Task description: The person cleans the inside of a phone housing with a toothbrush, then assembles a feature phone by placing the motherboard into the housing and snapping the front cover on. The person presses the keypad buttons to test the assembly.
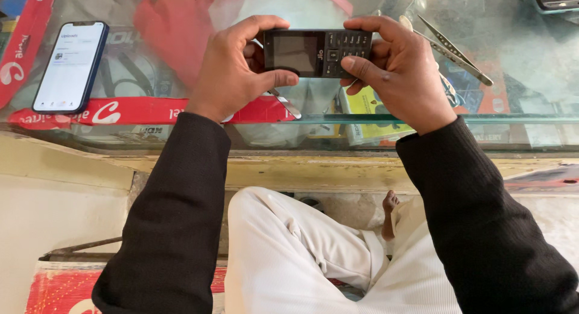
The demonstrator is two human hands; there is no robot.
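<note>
I held the dark keypad phone (318,52) sideways above the glass table (525,66), my left hand (232,69) in a pinching grip on its screen end and my right hand (395,69) pinching the keypad end. Metal tweezers (455,51) lay just beside my right hand; a lit smartphone (71,66) lay well apart at left.

I see both hands — left hand (232,72), right hand (395,72) — gripping a dark keypad phone (316,51) over the glass counter's (531,66) near edge; smartphone (71,66) at its left end.
</note>
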